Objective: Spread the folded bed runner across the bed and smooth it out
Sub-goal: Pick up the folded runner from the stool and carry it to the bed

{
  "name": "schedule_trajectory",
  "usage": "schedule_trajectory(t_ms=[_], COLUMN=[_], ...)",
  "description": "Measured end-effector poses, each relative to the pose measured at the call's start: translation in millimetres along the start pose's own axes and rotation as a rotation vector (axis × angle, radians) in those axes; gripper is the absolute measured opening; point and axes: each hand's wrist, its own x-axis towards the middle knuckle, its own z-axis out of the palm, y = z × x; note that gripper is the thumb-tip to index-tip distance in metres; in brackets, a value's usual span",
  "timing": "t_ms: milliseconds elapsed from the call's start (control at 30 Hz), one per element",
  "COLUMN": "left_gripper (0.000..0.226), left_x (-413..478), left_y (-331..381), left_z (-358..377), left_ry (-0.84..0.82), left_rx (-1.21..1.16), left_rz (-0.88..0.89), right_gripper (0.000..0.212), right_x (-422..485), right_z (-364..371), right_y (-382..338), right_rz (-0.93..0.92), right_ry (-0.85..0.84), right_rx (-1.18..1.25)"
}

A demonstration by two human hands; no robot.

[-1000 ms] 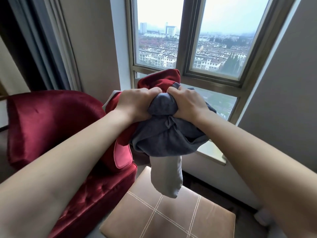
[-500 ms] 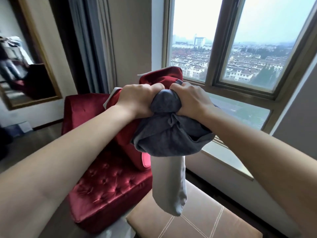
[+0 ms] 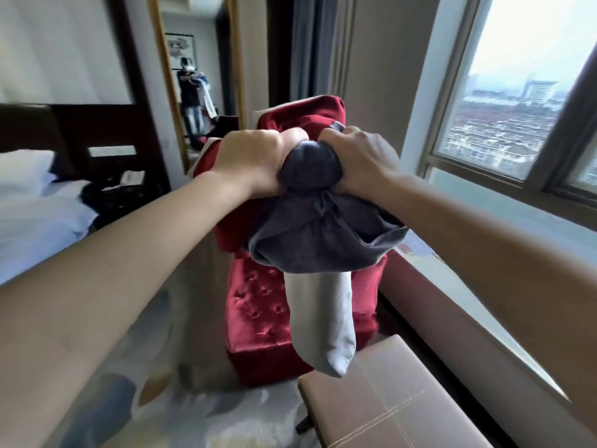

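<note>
While bunched rather than spread, hangs at centre frame: the grey-and-red bed runner [image 3: 318, 231], clamped from above by left hand [image 3: 248, 163] and right hand [image 3: 360, 163], fingers of both curled tight into the cloth, fists almost touching. Long axis, such as it is, vertical, along one pale tail dangling before the red armchair [image 3: 258, 313]. Well apart from the bed [image 3: 38, 227], at the left edge, on the left hand's side; likely needs carrying leftward before any unfolding. Compared with half a second ago: same grip, view swung left, bringing in bed and gold-framed mirror [image 3: 197, 92], pushing the window [image 3: 517, 118] to the right edge.
</note>
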Motion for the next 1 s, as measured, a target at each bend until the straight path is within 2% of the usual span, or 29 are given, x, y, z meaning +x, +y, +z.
schedule_trajectory(t_ms=[533, 1000], left_gripper=[0.053, 0.053], left_x=[-163.9, -313.5], left_y=[-161.2, -321.8], left_z=[-107.0, -218.5], left_ry=[-0.044, -0.096], left_rx=[0.302, 0.496], left_rz=[-0.348, -0.545], right_gripper=[0.052, 0.051], right_x=[79.1, 131.1], right_z=[12.6, -2.5], right_y=[-239.7, -495.6], right_rz=[-0.404, -0.624], right_ry=[0.072, 0.131], right_rx=[0.208, 0.369])
